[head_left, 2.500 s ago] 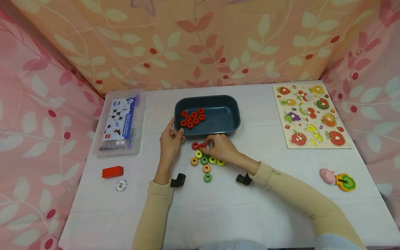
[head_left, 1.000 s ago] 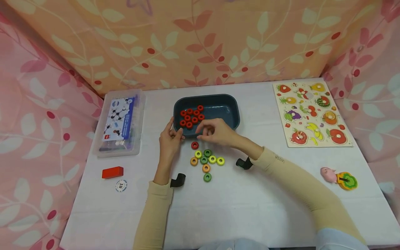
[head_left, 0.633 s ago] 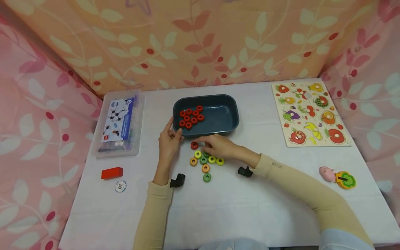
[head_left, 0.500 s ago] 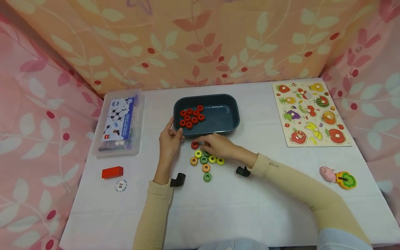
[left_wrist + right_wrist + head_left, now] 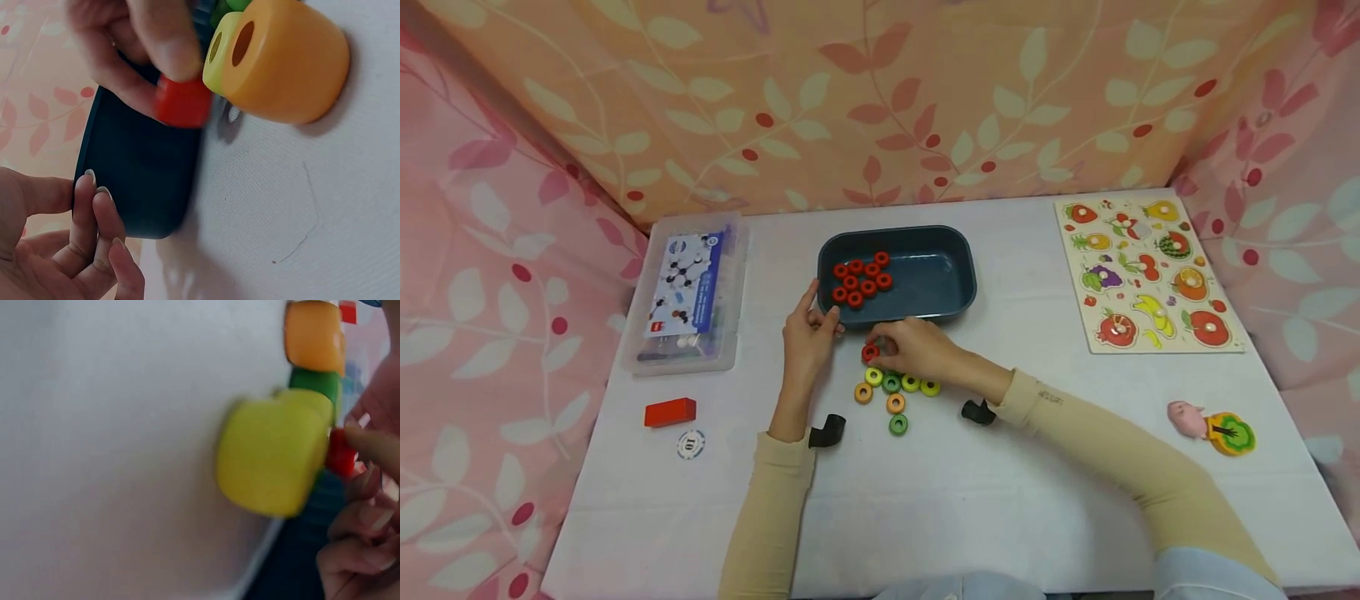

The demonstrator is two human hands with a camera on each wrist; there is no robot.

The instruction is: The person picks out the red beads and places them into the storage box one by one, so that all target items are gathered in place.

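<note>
My right hand point(image 5: 917, 348) pinches a red ring bead point(image 5: 870, 352) between thumb and fingers, just in front of the dark blue tray point(image 5: 932, 283). That red bead point(image 5: 182, 103) looks blurred and tilted in the left wrist view. Several red ring beads point(image 5: 868, 288) lie inside the tray at its left. My left hand point(image 5: 807, 342) holds the tray's front left corner, index finger along the side and thumb at the front rim. Beside the right hand lie yellow point(image 5: 930, 388), green point(image 5: 898, 425) and orange ring beads point(image 5: 863, 392); one green bead is mostly hidden under that hand.
At left are a clear plastic box point(image 5: 685, 292), a red block point(image 5: 670, 412) and a round chip point(image 5: 691, 445). A fruit puzzle board point(image 5: 1150, 275) lies at right, with a pink pig figure point(image 5: 1186, 419) and a toy tree point(image 5: 1231, 435) in front.
My right hand carried one red bead into the tray, came back toward the table and took hold of another red bead. My left hand stayed at the tray's corner.
</note>
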